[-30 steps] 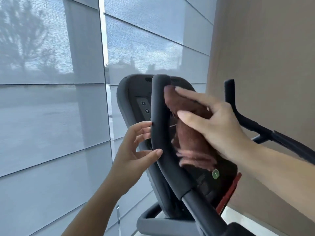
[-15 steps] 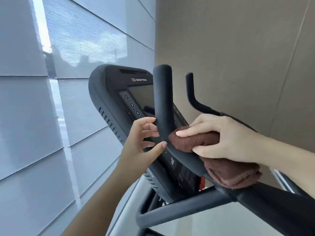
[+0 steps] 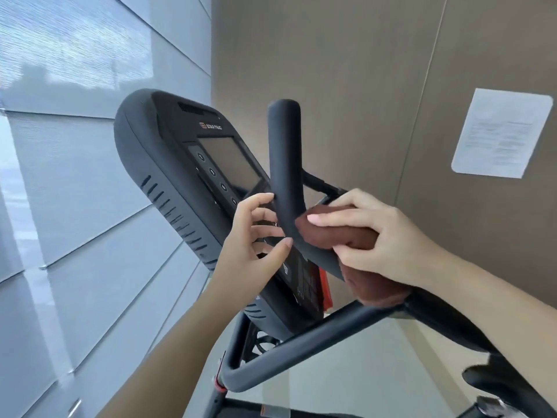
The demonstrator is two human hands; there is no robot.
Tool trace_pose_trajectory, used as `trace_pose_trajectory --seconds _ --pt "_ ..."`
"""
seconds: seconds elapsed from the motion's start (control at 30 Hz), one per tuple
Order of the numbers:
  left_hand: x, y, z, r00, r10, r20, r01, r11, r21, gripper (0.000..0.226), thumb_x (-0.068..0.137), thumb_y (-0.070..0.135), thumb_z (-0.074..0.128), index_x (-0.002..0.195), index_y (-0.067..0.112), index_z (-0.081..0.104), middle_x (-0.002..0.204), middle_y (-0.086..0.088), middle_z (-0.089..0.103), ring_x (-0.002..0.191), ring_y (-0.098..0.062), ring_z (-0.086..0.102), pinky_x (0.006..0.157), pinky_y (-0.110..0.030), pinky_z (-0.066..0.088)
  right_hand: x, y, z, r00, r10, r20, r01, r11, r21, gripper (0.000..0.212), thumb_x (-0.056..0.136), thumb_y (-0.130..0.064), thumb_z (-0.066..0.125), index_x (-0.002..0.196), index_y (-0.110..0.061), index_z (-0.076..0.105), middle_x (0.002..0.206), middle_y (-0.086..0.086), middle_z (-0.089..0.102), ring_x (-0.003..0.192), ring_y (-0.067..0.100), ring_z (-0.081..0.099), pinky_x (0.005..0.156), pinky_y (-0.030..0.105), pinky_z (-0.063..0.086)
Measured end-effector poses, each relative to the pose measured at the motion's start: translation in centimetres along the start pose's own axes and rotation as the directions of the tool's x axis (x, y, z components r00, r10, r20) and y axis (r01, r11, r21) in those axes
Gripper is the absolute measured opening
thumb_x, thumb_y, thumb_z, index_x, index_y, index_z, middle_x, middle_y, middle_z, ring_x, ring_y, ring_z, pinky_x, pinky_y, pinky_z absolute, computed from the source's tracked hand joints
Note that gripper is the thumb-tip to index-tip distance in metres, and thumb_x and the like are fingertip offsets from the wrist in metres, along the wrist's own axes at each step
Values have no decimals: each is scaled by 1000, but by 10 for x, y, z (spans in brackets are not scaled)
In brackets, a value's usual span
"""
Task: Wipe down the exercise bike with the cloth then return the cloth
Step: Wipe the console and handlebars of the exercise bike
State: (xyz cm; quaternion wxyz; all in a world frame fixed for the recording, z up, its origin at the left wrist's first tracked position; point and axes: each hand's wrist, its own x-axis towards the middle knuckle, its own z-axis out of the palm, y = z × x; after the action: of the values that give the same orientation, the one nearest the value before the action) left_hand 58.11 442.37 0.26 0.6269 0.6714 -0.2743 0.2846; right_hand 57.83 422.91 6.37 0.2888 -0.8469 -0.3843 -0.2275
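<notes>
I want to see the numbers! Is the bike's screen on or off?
Off, it seems. The screen on the console is plain dark grey, with no numbers or lights showing on it.

a white printed sheet [image 3: 501,132] hangs on the brown panelled wall [image 3: 346,70], right of shaded windows [image 3: 75,131].

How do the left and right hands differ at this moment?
The right hand presses the brown cloth round the handlebar; the left hand holds nothing. The right hand curls over the bar; the left hand is loosely spread beside it. Both are at the same handlebar bend.
</notes>
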Motion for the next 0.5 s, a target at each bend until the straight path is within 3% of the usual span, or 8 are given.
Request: trace_pose_trajectory --seconds 0.17,0.23,0.33,0.5 --pt "4 -5 -2 998 55 15 -55 998 19 54 74 13 64 113 43 40 95 3 53 82 -16 61 67 -24 50 -21 6 -29 975 166 149 -172 985 31 44 70 -13 67 99 -47 67 97 -17 59 91 1 58 80 6 37" --pt "6 -8 -3 997 70 24 -70 997 15 54 73 13 66 111 42 40 94 4 52 80 -16 60 67 -28 51 -9 3 -22 986 160 48 -163 985 59 46 73 -5 69 103 -40 67 97 -14 60 91 -3 57 81 6 36" --pt "7 -13 -4 995 92 37 -92 996 -3 58 71 13 68 112 43 39 94 4 51 82 -15 60 65 -24 50 14 -10 4 972 123 -199 -95 985 144 48 76 -9 69 113 -38 60 107 -5 58 94 -3 55 85 7 37" --pt "6 -12 -2 995 96 41 -94 994 -57 60 69 10 68 112 41 39 95 0 50 82 -15 58 62 -18 48 -8 -9 13 981 141 -132 -144 990 -9 53 75 -16 71 116 -46 56 104 -17 56 100 -4 54 87 5 32"
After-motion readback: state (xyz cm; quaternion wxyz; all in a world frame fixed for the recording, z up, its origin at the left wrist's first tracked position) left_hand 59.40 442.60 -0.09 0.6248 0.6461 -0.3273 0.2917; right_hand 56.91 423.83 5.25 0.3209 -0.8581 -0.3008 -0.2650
